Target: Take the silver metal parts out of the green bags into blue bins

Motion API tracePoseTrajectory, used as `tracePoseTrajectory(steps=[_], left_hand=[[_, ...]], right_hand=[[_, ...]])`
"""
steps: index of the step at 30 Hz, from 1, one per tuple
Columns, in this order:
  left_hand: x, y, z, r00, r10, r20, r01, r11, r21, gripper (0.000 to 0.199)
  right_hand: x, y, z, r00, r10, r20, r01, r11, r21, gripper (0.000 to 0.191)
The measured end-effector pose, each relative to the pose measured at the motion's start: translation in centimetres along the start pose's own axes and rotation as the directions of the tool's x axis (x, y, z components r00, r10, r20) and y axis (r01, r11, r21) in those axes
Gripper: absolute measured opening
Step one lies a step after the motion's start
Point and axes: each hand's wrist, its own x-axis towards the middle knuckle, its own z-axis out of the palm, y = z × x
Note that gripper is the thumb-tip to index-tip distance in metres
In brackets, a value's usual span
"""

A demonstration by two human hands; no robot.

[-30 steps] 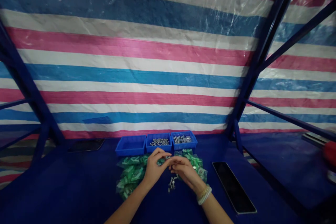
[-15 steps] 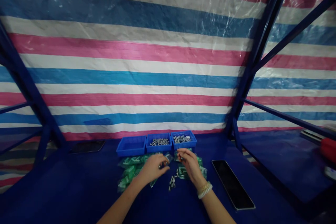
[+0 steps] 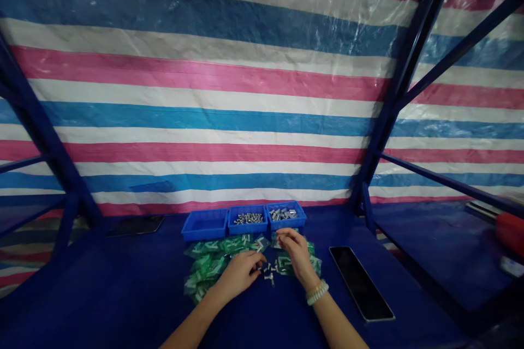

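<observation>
The left hand (image 3: 239,275) is held half closed, its curled fingers (image 3: 257,269) just beside a loose scatter of small silver metal pieces (image 3: 269,273); whether anything is gripped cannot be told. The right hand (image 3: 295,259) is held with its fingertips (image 3: 280,237) drawn together over flat green plastic packets (image 3: 207,267), which are spread on both sides of the scatter; whether anything is pinched cannot be told. A white beaded bracelet (image 3: 317,293) is worn on the right wrist. All of this lies on a dark blue table top (image 3: 123,297), with a black rectangular tablet (image 3: 360,283) to the right. Beyond are three blue plastic trays (image 3: 244,219), the middle and right ones holding silver pieces. A pink, white and blue striped tarpaulin (image 3: 204,92) is hung behind a blue steel frame (image 3: 409,82).
</observation>
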Motion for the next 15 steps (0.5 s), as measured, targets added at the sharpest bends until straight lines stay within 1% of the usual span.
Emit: tracePoseTrajectory(steps=[3, 5, 6, 8, 10, 12, 13, 15], left_hand=[[0.2, -0.5, -0.5, 0.987, -0.024, -0.157, 0.011, 0.997, -0.079, 0.024], [0.3, -0.8, -0.9, 0.970, -0.059, -0.235, 0.024, 0.989, -0.148, 0.020], [0.3, -1.0, -1.0, 0.966, -0.067, -0.251, 0.026, 0.986, -0.165, 0.019], [0.2, -1.3, -1.3, 0.974, -0.036, -0.223, 0.005, 0.991, -0.137, 0.019], [-0.1, -1.6, -1.5, 0.991, 0.026, -0.134, -0.031, 0.999, -0.033, 0.018], [-0.4, -1.8, -1.6, 0.998, 0.054, -0.041, -0.050, 0.996, 0.080, 0.017], [-0.5, -1.9, -1.6, 0.999, 0.049, -0.014, -0.047, 0.991, 0.121, 0.017], [-0.6, -2.0, -1.4, 1.000, 0.029, 0.003, -0.029, 0.987, 0.160, 0.018]], right_hand=[[-0.4, -0.6, 0.4, 0.995, -0.076, 0.056, 0.083, 0.989, -0.125, 0.014], [-0.8, -0.9, 0.9, 0.977, -0.147, 0.153, 0.182, 0.952, -0.245, 0.014], [-1.0, -1.0, 1.1, 0.961, -0.179, 0.212, 0.239, 0.923, -0.303, 0.015], [-1.3, -1.1, 1.5, 0.922, -0.227, 0.314, 0.343, 0.854, -0.390, 0.018], [-1.5, -1.1, 1.7, 0.893, -0.258, 0.369, 0.411, 0.803, -0.433, 0.021], [-1.5, -1.0, 1.7, 0.881, -0.281, 0.380, 0.442, 0.776, -0.451, 0.022], [-1.5, -0.9, 1.6, 0.878, -0.289, 0.381, 0.450, 0.766, -0.458, 0.022], [-1.5, -0.9, 1.6, 0.874, -0.296, 0.386, 0.462, 0.751, -0.471, 0.022]])
